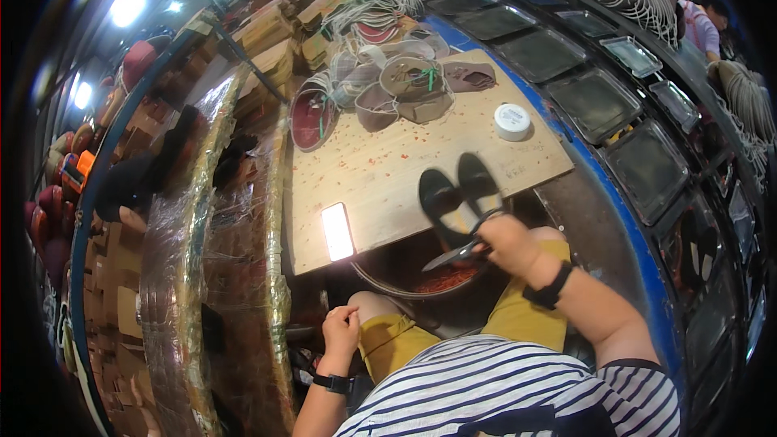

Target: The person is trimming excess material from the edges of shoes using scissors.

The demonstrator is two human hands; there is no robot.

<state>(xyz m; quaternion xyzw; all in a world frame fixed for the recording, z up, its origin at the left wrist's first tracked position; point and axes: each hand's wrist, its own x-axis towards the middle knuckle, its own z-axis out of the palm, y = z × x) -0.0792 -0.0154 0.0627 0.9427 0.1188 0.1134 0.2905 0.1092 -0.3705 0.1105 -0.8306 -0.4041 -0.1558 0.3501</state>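
Note:
My right hand (511,249) is closed on a pair of dark-handled scissors (453,258), whose blades point down to the left. Just above that hand, at the near edge of the board, is a pair of black shoes (438,193) with pale insoles. They overlap the hand, and whether it also touches them I cannot tell. My left hand (341,328) is by my left knee with its fingers curled in; anything inside them is hidden. Under the board edge, between my knees, sits a round basin (387,285) with red scraps (445,279) in it.
On the wooden board (380,194) lie a lit phone (337,231), a round white tub (511,122), small red bits and a heap of shoe uppers (405,85) with strings. Racks of dark trays (595,105) line the right. Plastic-wrapped shelving (198,218) stands left. Another person (701,24) is far right.

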